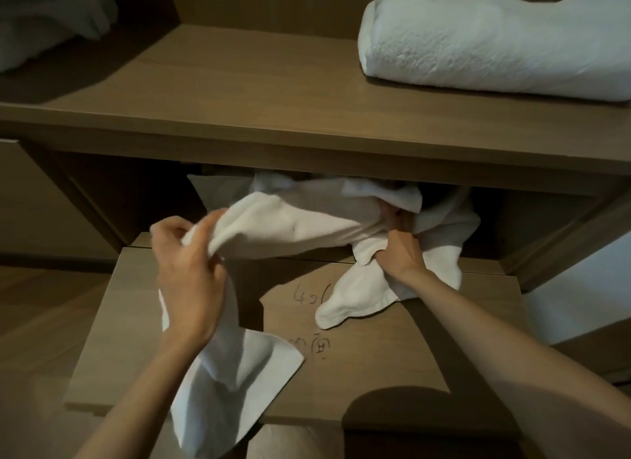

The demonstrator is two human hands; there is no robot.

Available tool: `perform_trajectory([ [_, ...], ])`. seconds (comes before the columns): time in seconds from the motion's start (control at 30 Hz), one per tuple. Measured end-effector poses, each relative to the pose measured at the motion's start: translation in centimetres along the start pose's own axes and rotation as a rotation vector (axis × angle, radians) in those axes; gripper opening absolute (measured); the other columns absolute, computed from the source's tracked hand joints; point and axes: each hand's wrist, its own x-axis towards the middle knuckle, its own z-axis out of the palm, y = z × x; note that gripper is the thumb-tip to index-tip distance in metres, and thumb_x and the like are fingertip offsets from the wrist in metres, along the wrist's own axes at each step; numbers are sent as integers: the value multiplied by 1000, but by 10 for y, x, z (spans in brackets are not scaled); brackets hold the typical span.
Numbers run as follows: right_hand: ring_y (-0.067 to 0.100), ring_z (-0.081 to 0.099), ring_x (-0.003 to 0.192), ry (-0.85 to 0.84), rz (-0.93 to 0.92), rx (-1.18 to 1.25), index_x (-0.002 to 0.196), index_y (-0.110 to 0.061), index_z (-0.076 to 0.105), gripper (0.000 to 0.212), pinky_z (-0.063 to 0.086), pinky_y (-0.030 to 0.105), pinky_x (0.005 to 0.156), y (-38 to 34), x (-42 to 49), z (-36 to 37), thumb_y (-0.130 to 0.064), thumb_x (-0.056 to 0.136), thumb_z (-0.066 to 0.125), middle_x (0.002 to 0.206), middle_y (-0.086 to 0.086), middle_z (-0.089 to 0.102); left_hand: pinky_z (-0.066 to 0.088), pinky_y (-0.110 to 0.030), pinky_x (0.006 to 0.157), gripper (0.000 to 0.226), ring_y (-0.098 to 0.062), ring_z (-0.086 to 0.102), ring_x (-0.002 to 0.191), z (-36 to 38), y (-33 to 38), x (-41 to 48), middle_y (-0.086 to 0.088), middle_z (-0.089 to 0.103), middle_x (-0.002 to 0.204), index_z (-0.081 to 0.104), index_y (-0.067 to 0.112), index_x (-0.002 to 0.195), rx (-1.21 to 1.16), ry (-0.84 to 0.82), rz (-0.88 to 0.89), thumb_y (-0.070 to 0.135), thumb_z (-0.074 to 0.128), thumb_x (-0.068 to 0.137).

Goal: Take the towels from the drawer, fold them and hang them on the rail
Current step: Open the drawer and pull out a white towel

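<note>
A white towel (297, 224) stretches between my two hands in front of the open drawer space under a wooden shelf. My left hand (186, 270) grips its left end, and a long tail hangs down past my wrist over the wooden panel (375, 356). My right hand (397, 250) grips the bunched right end, with another tail drooping onto the panel. More white towel cloth (454, 219) lies crumpled in the dark drawer space behind my right hand. No rail is in view.
A thick folded white towel (495, 41) lies on the shelf (256, 93) at upper right. Another white bundle (51, 18) sits at upper left. The panel bears handwritten marks. Wooden floor shows at the left, a pale surface at the right.
</note>
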Motion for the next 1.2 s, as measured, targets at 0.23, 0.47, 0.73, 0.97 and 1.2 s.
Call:
perform_trajectory([
  [0.23, 47, 45, 116, 19, -157, -11, 152, -30, 11, 84, 46, 52, 93, 2, -17, 0, -15, 87, 62, 137, 20, 40, 29, -60, 105, 105, -41, 22, 139, 50, 30, -3, -16, 16, 154, 5, 43, 150, 362, -490, 209, 53, 75, 71],
  [0.47, 33, 60, 101, 90, -200, 160, 151, -37, -7, 113, 54, 41, 74, 4, -23, -10, -7, 79, 74, 133, 19, 49, 51, -44, 68, 77, -32, 54, 85, 79, 27, 7, -13, 55, 110, 28, 33, 147, 401, -443, 344, 3, 60, 84],
  [0.73, 28, 63, 70, 42, -213, 92, 145, -51, -18, 123, 50, 31, 54, -6, -11, -21, -3, 78, 73, 99, 13, 64, 37, -25, 72, 50, -21, 43, 95, 11, 31, 2, -2, 49, 109, 59, 24, 119, -134, -134, 137, 11, 42, 74],
  [0.97, 36, 56, 106, -122, -41, -51, 119, -12, 50, 36, 52, 44, 84, -19, -11, -12, -21, 87, 65, 119, 16, 58, 24, -5, 80, 40, -22, 40, 96, -21, 20, -1, -16, 54, 100, 64, 4, 100, -250, 265, -108, 23, 36, 78],
  [1.2, 47, 21, 133, -99, -336, -204, 146, -48, -9, 104, 33, 64, 103, -44, -47, -8, -7, 85, 64, 146, 13, 17, 20, -31, 77, 26, -26, 36, 94, -19, -17, -14, -8, 52, 100, 60, 12, 95, 179, 50, -46, 22, 44, 78],
])
